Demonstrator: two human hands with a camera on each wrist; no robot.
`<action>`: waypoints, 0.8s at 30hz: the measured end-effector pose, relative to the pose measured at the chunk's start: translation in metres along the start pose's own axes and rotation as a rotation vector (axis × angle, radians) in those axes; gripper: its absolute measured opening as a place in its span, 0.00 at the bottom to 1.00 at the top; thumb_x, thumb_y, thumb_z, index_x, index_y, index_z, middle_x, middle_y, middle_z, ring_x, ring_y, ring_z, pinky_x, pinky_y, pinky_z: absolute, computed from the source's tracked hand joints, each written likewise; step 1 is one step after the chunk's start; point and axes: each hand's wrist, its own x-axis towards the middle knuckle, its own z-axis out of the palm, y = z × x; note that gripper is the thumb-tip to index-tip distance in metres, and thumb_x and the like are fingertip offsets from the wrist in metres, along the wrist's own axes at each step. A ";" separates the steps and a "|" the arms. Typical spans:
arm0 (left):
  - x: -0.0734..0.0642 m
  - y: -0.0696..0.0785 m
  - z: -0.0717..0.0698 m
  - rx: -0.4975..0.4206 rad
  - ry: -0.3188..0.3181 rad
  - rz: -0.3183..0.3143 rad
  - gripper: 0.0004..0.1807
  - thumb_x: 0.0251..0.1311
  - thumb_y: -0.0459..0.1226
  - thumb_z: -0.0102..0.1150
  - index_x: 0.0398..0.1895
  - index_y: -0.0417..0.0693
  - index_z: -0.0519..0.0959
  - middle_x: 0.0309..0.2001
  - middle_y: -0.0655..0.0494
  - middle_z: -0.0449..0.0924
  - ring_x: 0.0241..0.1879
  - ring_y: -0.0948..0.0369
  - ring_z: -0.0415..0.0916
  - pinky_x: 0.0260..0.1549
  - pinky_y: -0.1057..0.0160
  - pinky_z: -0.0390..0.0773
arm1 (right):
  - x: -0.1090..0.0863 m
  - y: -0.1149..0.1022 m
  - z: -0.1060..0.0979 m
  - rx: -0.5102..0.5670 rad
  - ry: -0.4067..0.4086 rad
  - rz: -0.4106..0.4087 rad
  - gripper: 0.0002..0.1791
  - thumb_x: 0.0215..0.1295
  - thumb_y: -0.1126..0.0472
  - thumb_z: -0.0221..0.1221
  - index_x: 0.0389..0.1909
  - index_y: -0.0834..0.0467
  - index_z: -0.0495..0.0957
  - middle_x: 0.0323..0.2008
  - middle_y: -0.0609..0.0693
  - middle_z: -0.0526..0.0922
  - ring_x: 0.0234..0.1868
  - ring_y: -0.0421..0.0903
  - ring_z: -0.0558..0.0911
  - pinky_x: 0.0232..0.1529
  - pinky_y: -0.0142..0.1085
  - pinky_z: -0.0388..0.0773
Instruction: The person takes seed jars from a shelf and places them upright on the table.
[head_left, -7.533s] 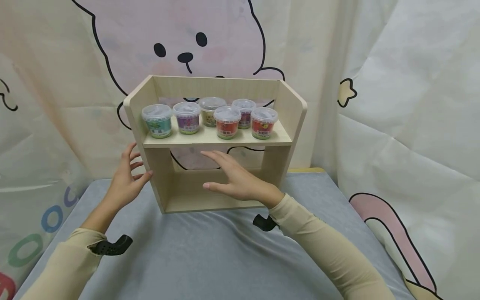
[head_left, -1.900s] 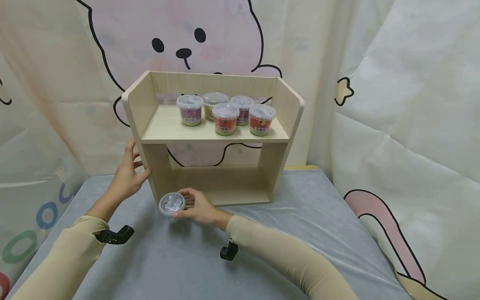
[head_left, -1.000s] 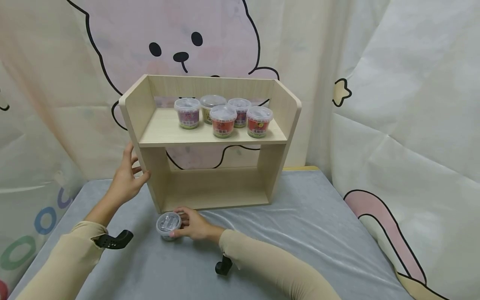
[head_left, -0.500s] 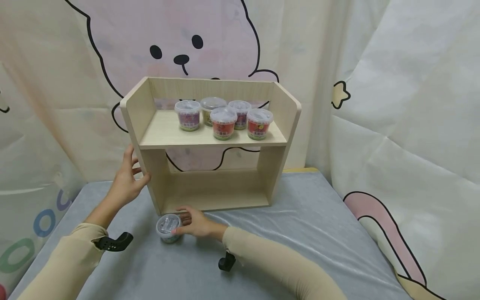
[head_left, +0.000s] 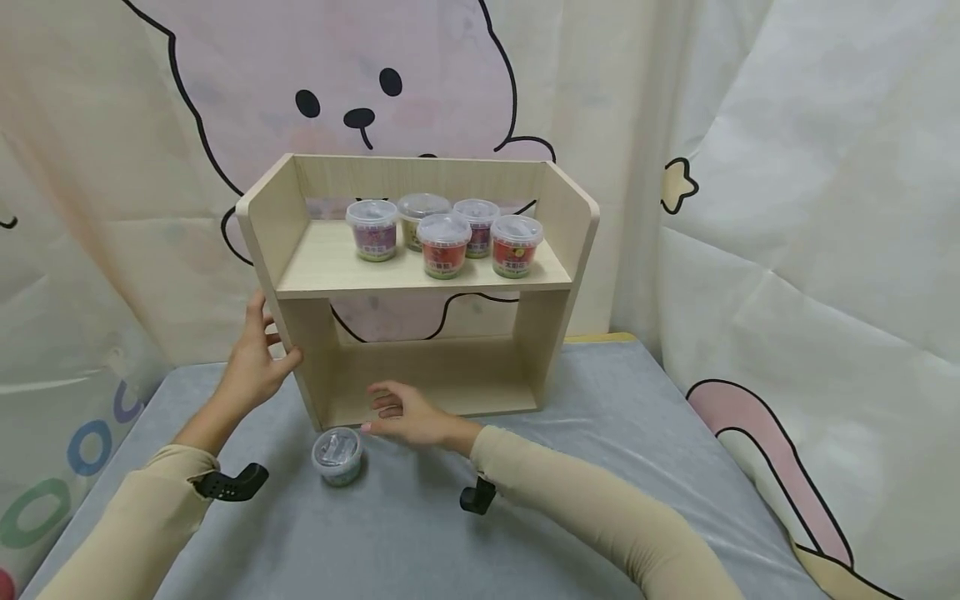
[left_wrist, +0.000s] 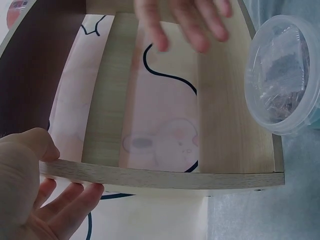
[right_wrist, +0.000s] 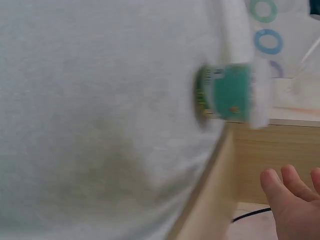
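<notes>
A small wooden two-tier shelf [head_left: 555,346] stands on the table. My left hand [head_left: 251,367] holds its left side panel, thumb on the inner face and fingers behind, as the left wrist view shows. On the cloth by the shelf's front left corner sits a clear-lidded plastic cup [head_left: 337,457], upright; its label shows teal in the right wrist view [right_wrist: 232,92]. My right hand [head_left: 412,417] is just right of this cup and apart from it, fingers loosely extended with nothing in them, in front of the lower compartment.
Several similar lidded cups stand on the upper tier, among them a purple one [head_left: 374,233] at left and a red one [head_left: 516,248] at right. A grey-blue cloth [head_left: 420,542] covers the table. Printed curtains [head_left: 787,250] hang behind and at the sides.
The teal cup came off the upper tier's left end and was set down on the cloth. My right hand has let it go and moved up and right; the left hand stays put.
</notes>
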 end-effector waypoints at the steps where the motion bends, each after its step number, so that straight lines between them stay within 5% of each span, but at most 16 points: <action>1: 0.000 0.000 0.000 -0.001 0.000 -0.002 0.55 0.58 0.24 0.58 0.80 0.60 0.36 0.66 0.21 0.63 0.55 0.23 0.73 0.44 0.27 0.79 | 0.000 -0.004 -0.002 -0.005 0.003 -0.024 0.32 0.69 0.63 0.61 0.72 0.59 0.65 0.67 0.64 0.74 0.68 0.60 0.75 0.66 0.34 0.77; 7: 0.000 0.000 -0.001 -0.010 -0.001 -0.014 0.54 0.57 0.24 0.59 0.79 0.58 0.38 0.65 0.21 0.64 0.55 0.23 0.73 0.44 0.28 0.80 | 0.002 -0.036 -0.018 0.031 0.034 -0.128 0.29 0.71 0.66 0.59 0.71 0.64 0.66 0.66 0.65 0.74 0.68 0.57 0.76 0.67 0.35 0.76; 24: 0.001 0.001 -0.001 -0.013 -0.005 0.001 0.53 0.57 0.23 0.59 0.79 0.56 0.38 0.64 0.22 0.64 0.55 0.23 0.73 0.44 0.28 0.80 | 0.005 -0.108 -0.052 0.062 0.053 -0.251 0.28 0.73 0.65 0.55 0.72 0.62 0.64 0.69 0.64 0.72 0.68 0.58 0.76 0.64 0.35 0.79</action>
